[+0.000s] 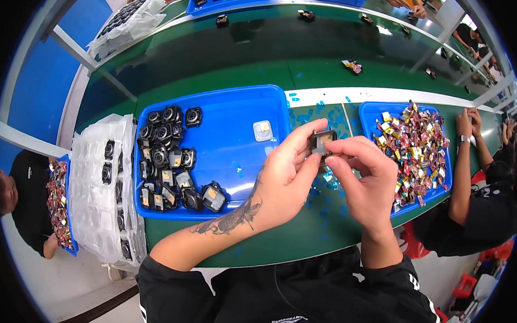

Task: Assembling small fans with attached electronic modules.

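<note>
My left hand holds a small black watch case between thumb and fingers, its grey and tan inside face showing. My right hand is closed in a pinch at the case's right edge; what lies between its fingertips is too small to make out. Left of my hands, a blue tray carries several similar black watch cases clustered on its left side. A small clear square piece lies in the same tray. To the right, another blue tray is heaped with small pink, yellow and white parts.
Blue film scraps litter the green bench between the trays. A stack of clear plastic trays stands at the far left. Beyond a white rail, loose parts sit on a green conveyor. Co-workers are at both sides, one arm near the right tray.
</note>
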